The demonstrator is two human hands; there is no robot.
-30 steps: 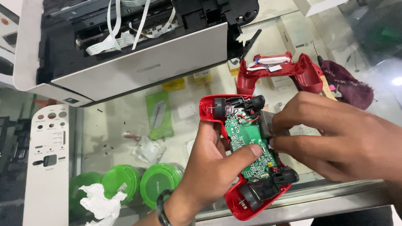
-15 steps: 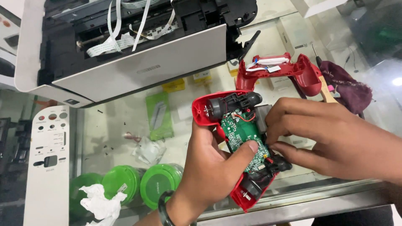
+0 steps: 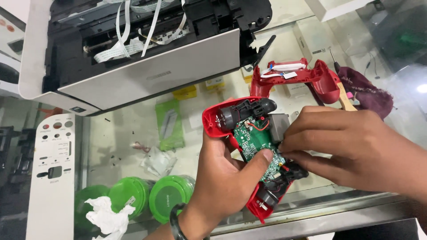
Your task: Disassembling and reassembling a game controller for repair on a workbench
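- One head view — one red controller half (image 3: 231, 120), casing off, green circuit board (image 3: 254, 140) bared; held above the glass counter (image 3: 133, 146).
- Left hand (image 3: 222, 178) gripping it from beneath, thumb on the board.
- Right hand (image 3: 351, 146) closed, fingertips pinching at the board's edge.
- One detached red shell (image 3: 307, 78) lies behind — reassembly judged outstanding.
- One opened printer (image 3: 147, 58); three green lids (image 3: 171, 198).

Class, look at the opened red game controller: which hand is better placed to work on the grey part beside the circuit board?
Probably the right hand: its fingertips already touch the grey part, while the left hand cradles the controller, thumb on the circuit board.
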